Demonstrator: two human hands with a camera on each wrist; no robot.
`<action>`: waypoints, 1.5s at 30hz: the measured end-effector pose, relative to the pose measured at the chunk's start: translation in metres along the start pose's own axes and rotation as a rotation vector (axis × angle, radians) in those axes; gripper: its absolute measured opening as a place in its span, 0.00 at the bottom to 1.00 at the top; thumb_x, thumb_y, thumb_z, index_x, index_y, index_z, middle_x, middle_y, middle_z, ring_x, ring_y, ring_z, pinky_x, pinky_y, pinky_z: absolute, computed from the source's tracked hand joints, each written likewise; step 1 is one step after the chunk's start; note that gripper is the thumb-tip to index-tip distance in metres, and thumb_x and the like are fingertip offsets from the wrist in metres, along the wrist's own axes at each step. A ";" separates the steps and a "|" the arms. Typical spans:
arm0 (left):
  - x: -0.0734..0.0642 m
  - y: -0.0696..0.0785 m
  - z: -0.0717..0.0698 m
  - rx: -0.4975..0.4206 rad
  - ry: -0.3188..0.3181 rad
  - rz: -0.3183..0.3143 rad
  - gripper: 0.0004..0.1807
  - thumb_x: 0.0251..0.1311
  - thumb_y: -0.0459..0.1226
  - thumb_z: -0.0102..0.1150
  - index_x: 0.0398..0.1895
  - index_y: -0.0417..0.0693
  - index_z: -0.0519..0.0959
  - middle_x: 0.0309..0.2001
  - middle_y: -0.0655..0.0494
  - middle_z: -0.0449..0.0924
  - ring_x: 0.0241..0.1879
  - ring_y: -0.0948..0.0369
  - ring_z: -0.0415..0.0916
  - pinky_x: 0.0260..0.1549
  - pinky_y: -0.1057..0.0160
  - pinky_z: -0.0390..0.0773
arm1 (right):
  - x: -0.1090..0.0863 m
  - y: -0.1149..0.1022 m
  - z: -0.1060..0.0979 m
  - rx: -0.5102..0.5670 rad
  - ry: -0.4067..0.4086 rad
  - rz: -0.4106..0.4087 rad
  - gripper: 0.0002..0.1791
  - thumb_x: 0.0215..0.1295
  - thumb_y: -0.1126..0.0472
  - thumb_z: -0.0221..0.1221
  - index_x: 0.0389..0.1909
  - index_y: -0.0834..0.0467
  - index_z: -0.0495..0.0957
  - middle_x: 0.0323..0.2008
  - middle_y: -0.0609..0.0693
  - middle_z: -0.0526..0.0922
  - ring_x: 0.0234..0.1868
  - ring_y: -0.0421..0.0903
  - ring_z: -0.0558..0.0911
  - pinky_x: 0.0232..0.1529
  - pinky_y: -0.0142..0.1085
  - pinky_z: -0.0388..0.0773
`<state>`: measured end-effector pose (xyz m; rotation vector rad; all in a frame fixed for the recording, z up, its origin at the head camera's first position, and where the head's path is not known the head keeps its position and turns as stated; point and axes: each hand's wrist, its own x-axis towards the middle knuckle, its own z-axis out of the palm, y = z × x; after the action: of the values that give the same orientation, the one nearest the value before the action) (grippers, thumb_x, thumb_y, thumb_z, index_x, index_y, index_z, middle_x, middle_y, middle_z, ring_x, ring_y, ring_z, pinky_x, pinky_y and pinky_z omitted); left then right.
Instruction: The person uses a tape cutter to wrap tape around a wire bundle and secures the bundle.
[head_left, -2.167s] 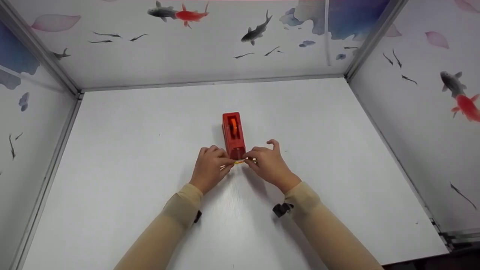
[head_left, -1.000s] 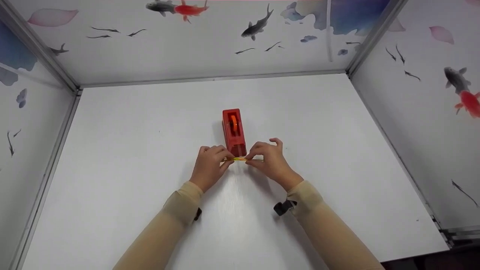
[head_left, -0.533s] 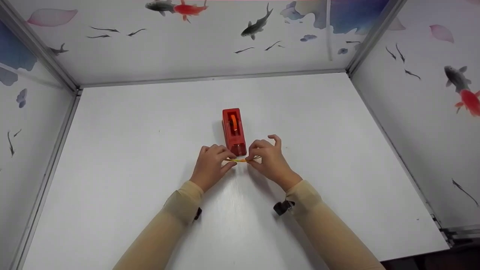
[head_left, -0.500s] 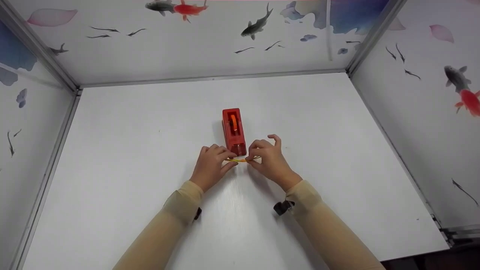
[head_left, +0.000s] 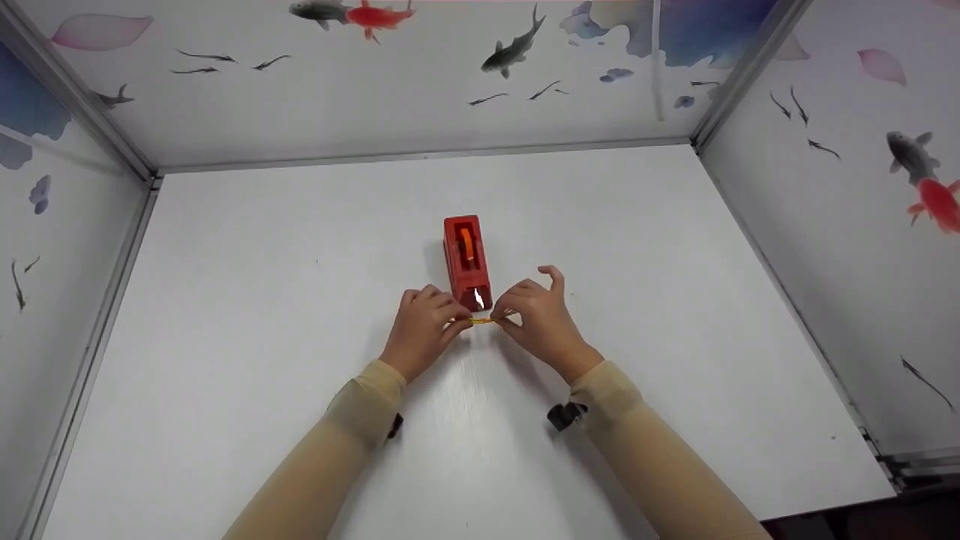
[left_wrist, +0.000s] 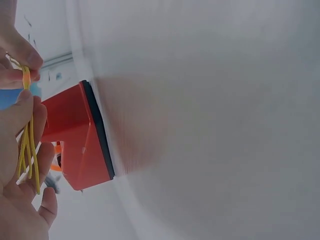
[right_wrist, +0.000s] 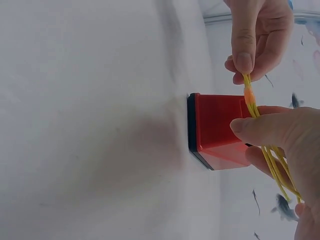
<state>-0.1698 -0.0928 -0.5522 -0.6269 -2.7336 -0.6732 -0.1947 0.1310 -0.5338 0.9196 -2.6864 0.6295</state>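
Several yellow strands [left_wrist: 33,150] are pinched between closed fingers of the left hand [head_left: 424,324] and right hand [head_left: 543,321], either side of an orange band [right_wrist: 249,95], near the red dispenser [head_left: 471,280] on the worktop [head_left: 300,225]; bunching should be kept tight while the band is smoothed.

Runs as a cord bundle [head_left: 481,321] between left hand [head_left: 424,330] and right hand [head_left: 544,322], just before the near end of a tape dispenser [head_left: 474,278]. Stands, with that dispenser, around the middle of the bench [head_left: 637,240], tape roll [head_left: 467,245] inside toward the far end. Continues behind with a back wall [head_left: 412,105], plus a left wall [head_left: 75,225] and a right wall [head_left: 825,210].
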 end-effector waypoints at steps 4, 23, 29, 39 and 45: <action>-0.001 0.000 0.000 0.004 0.014 0.010 0.09 0.64 0.48 0.70 0.40 0.56 0.90 0.37 0.60 0.87 0.44 0.58 0.77 0.49 0.51 0.72 | -0.001 0.000 -0.001 -0.013 -0.021 0.005 0.07 0.57 0.60 0.76 0.35 0.47 0.90 0.33 0.40 0.91 0.44 0.41 0.84 0.70 0.61 0.50; -0.004 -0.002 -0.003 0.014 0.121 0.052 0.10 0.57 0.41 0.77 0.42 0.63 0.92 0.35 0.60 0.84 0.41 0.59 0.78 0.48 0.52 0.74 | 0.002 0.001 0.003 0.151 -0.176 0.196 0.10 0.66 0.56 0.70 0.48 0.47 0.90 0.36 0.41 0.90 0.43 0.42 0.83 0.70 0.63 0.45; -0.005 -0.001 -0.003 -0.009 0.132 0.057 0.12 0.56 0.41 0.78 0.44 0.60 0.92 0.37 0.59 0.84 0.42 0.58 0.78 0.48 0.51 0.74 | 0.002 0.004 0.002 0.246 -0.229 0.230 0.08 0.70 0.55 0.67 0.45 0.47 0.91 0.37 0.43 0.88 0.44 0.43 0.84 0.69 0.63 0.45; -0.005 -0.002 -0.001 -0.100 0.124 0.054 0.12 0.59 0.41 0.76 0.46 0.53 0.90 0.40 0.56 0.84 0.41 0.59 0.82 0.46 0.54 0.75 | 0.002 0.006 0.001 0.225 -0.122 0.134 0.08 0.63 0.59 0.72 0.43 0.52 0.92 0.37 0.46 0.85 0.44 0.47 0.84 0.69 0.62 0.48; -0.003 -0.003 -0.001 -0.094 0.071 0.028 0.13 0.58 0.40 0.76 0.47 0.51 0.90 0.39 0.55 0.85 0.40 0.58 0.82 0.42 0.54 0.74 | 0.002 0.005 0.002 0.187 -0.081 0.089 0.07 0.62 0.60 0.73 0.41 0.52 0.92 0.37 0.47 0.84 0.45 0.47 0.82 0.70 0.62 0.49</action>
<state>-0.1686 -0.0967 -0.5539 -0.6485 -2.6359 -0.8053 -0.1999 0.1327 -0.5361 0.8917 -2.7897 0.8933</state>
